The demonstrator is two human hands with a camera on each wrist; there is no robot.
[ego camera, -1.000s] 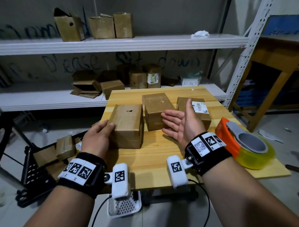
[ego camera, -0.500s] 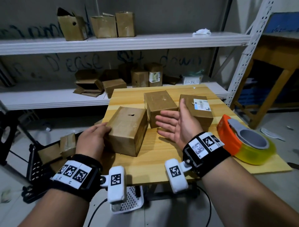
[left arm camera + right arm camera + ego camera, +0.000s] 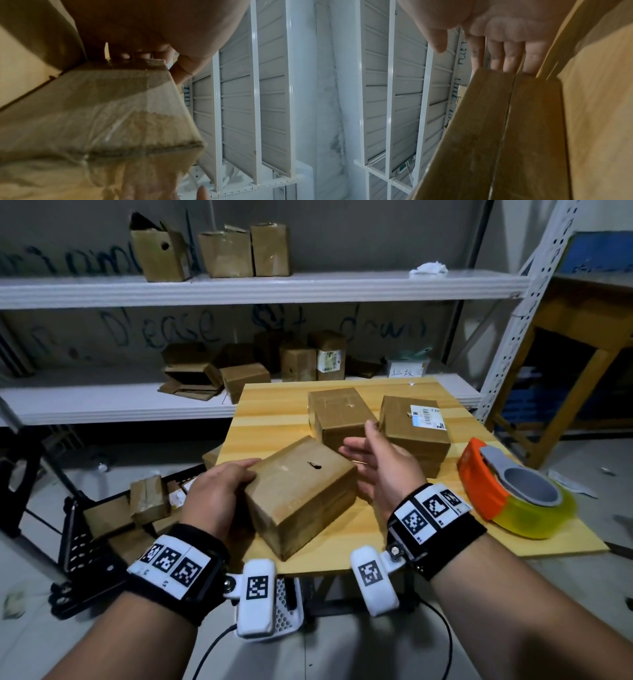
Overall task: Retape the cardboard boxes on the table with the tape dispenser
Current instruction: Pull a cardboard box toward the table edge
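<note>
Three brown cardboard boxes are on the wooden table (image 3: 274, 412). My left hand (image 3: 219, 491) grips the left end of the nearest box (image 3: 301, 491), which is turned askew and tilted near the front edge. In the left wrist view my left hand (image 3: 154, 27) curls over that box (image 3: 120, 108). My right hand (image 3: 380, 470) is open with straight fingers at the box's right side. In the right wrist view its fingers (image 3: 510, 58) reach past the box's (image 3: 505, 128) far edge. The middle box (image 3: 339, 416) and the labelled box (image 3: 414, 436) stand behind. The orange tape dispenser (image 3: 513, 491) lies at the right.
White metal shelves (image 3: 239, 289) behind the table carry several more cardboard boxes. A black cart (image 3: 89, 542) with boxes stands low on the left. A wooden desk (image 3: 582, 337) is at the right. A white perforated basket (image 3: 287, 604) sits under the table's front edge.
The nearest box has come toward the front edge, turned and tipped up in my left hand. My right hand has moved in from the middle box to this box's right side.
</note>
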